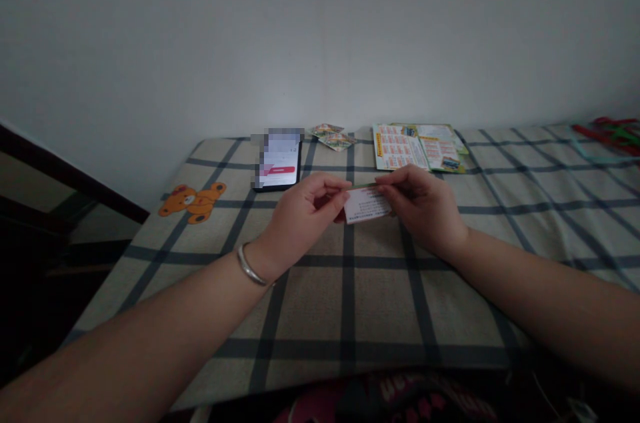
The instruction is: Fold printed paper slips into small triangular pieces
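Between both hands, above the checked tablecloth (320, 303), is a small white card (367, 205) with printed text. My left hand (305, 209) pinches its left edge between thumb and fingers. The right edge is pinched by my right hand (425, 209) in the same way. A thin green strip shows along the card's far edge; its other side is hidden. A silver bangle (250, 266) is on my left wrist. Beyond my left hand lies a phone (280, 159) with a lit, partly blurred screen.
Two small colourful cards (336, 139) overlap near the wall (320, 36). Printed leaflets (405, 148) lie to their right. An orange bear cutout (193, 201) rests at the left. Red and green items (617, 133) sit at the far right.
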Demonstrator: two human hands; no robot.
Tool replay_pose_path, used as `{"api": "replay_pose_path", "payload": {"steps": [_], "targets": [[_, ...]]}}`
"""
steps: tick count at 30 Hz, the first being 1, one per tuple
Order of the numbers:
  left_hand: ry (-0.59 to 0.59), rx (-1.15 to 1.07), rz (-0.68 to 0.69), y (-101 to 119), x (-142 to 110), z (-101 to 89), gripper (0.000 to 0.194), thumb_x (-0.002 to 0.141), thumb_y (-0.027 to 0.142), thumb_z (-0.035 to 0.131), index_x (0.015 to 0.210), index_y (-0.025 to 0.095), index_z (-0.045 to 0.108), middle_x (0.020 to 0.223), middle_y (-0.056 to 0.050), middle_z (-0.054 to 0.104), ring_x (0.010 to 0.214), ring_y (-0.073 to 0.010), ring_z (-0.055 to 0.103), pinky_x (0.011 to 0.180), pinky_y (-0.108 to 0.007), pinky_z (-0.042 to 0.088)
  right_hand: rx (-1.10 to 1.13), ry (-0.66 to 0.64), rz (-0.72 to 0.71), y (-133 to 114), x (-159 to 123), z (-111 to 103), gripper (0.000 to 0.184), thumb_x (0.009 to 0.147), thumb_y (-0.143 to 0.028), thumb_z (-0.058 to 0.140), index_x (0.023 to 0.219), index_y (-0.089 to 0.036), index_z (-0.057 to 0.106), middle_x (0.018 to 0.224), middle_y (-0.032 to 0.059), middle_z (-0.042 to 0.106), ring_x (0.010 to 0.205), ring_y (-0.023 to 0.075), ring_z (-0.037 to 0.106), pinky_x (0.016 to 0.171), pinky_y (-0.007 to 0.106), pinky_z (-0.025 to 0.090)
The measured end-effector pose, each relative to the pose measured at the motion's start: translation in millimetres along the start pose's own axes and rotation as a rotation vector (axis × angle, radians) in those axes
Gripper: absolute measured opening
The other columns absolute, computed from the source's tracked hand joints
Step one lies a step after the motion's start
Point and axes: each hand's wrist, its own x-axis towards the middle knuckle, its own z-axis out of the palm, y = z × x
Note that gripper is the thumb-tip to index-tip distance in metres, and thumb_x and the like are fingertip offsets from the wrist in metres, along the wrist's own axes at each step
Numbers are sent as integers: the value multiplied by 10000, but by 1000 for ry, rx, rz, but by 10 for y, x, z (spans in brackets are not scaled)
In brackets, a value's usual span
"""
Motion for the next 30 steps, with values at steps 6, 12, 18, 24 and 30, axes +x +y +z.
{"api": "replay_pose_path", "payload": {"steps": [6,12,18,24,30], "targets": [[10,-13,-39,17,0,28,53,847,162,600,899,170,605,843,-8,697,656,-92,661,564,-196,574,-10,-21,8,62,27,22,116,878,-317,601,922,-212,623,785,25,681,671,145,632,562,279,497],[71,126,36,-51,18,-9,66,848,170,600,911,174,619,879,-15,697,786,-117,673,710,-247,577,-104,-94,-33,35,37,7,131,849,-321,641,866,-192,628,694,9,650,578,119,577,515,259,451],[78,215,46,-53,18,-22,68,851,185,578,905,170,616,873,-22,694,786,-131,666,727,-270,561,-39,-173,13,51,45,11,143,845,-332,654,843,-195,612,722,13,677,620,130,618,549,265,485],[124,316,99,-55,10,-25,64,871,195,553,920,188,594,864,-8,676,772,-128,651,715,-265,538,83,-231,84,43,56,24,197,824,-375,678,865,-198,603,739,23,698,637,142,647,550,272,508],[113,338,125,-52,0,-17,84,885,181,533,947,190,588,898,-9,671,788,-130,647,729,-265,531,159,-236,107,37,71,31,195,800,-358,698,784,-200,586,709,12,687,625,137,644,540,263,502]]}}
